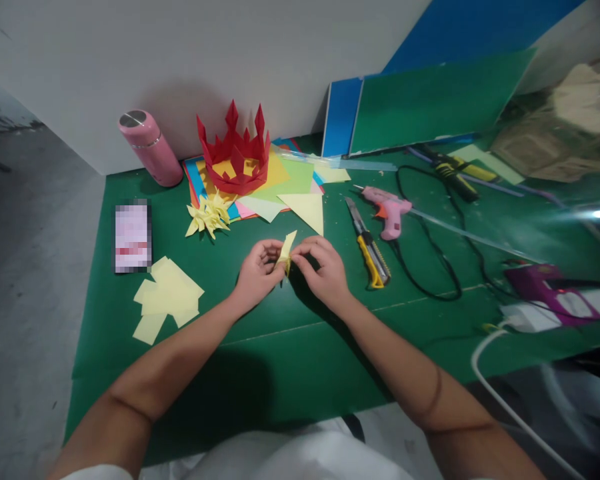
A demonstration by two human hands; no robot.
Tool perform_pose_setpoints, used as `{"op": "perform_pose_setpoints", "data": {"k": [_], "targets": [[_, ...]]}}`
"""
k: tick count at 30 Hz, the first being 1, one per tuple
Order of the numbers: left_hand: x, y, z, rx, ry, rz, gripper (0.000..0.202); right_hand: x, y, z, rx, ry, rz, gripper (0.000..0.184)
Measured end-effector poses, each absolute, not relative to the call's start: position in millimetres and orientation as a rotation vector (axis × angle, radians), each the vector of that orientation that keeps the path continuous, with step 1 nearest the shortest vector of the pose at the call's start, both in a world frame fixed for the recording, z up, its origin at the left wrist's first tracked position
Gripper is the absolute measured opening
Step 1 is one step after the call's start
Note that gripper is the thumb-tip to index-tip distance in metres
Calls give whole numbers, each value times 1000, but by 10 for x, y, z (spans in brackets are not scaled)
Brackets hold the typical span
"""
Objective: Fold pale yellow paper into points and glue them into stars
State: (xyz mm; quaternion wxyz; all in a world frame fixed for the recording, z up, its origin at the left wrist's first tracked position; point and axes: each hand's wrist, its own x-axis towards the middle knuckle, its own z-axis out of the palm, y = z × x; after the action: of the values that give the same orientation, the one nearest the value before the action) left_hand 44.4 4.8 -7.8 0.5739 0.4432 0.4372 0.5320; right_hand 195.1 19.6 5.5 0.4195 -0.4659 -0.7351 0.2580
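Green counter (pixel 300 373) against a pale wall (pixel 80 53). 2 hands working over it, 1 yellow paper strip (pixel 287 248) between them, folded, near the middle of the counter. Left hand (pixel 257 273): fingers pinched on the strip, its upper end sticking up past them. Right hand (pixel 326 270): fingertips pinched on the strip's other side. Behind the hands: 1 red paper crown (pixel 237 180) on 1 stack of coloured sheets (pixel 297 181), 1 heap of folded yellow pieces (pixel 209 215) just beside it; pieces tangled, couldn't get a count. 1 pink bottle (pixel 153 150) stood left of the crown. Near the left forearm: 1 spread of yellow slips (pixel 169 293), overlapping, so number unclear. Right of the hands: 1 yellow-handled cutter (pixel 370 259) and 1 pink glue gun (pixel 391 217), near each other, both lying flat.
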Motion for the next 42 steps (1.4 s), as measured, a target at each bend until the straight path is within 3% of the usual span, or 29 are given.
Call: {"op": "perform_pose_setpoints", "data": {"k": [13, 42], "targets": [[458, 30, -73, 1083, 1070, 1213, 28, 1975, 211, -5, -1093, -2104, 447, 11], [430, 63, -122, 1045, 1100, 1236, 26, 2011, 222, 28, -1236, -2134, 141, 14]]}}
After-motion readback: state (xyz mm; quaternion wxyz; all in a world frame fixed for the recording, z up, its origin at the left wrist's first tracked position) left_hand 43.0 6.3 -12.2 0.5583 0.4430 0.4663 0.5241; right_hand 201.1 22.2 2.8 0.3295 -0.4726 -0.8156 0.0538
